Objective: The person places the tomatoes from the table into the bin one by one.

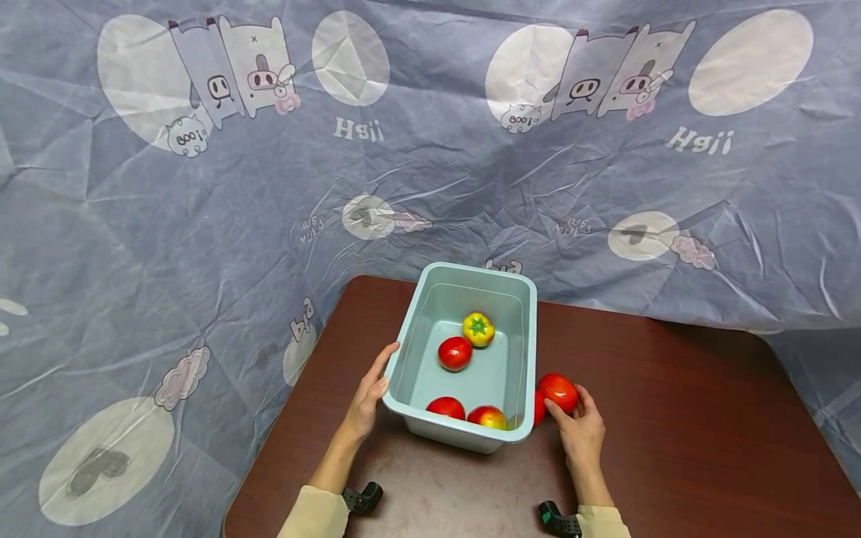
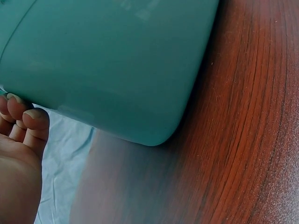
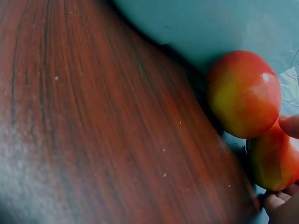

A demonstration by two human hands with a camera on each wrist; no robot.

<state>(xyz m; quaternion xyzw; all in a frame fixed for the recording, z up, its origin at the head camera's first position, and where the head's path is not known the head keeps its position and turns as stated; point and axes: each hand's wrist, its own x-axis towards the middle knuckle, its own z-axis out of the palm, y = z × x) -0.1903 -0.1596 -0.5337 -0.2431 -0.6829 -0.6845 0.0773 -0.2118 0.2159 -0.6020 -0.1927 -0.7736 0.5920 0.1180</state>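
A light blue-green plastic bin (image 1: pixel 528 329) sits on the table. My left hand (image 1: pixel 368 392) grips its left rim; in the left wrist view, curled fingers (image 2: pixel 35 119) meet the edge. Inside are a yellow tomato (image 1: pixel 478 329) with a green leafy top, a red tomato (image 1: pixel 455 353), and two more tomatoes (image 1: pixel 446 407) by the near wall. Right of the bin, my right hand (image 1: pixel 584 430) holds a red tomato (image 1: pixel 558 392) between thumb and fingers. A second tomato (image 3: pixel 244 93), red and yellow, lies between it and the bin wall.
The brown wooden table (image 1: pixel 686 418) stretches to the right and toward me. A grey-blue printed cloth (image 1: pixel 430 149) hangs behind it and along its left side. Each wrist wears a black strap with a camera (image 1: pixel 363 498).
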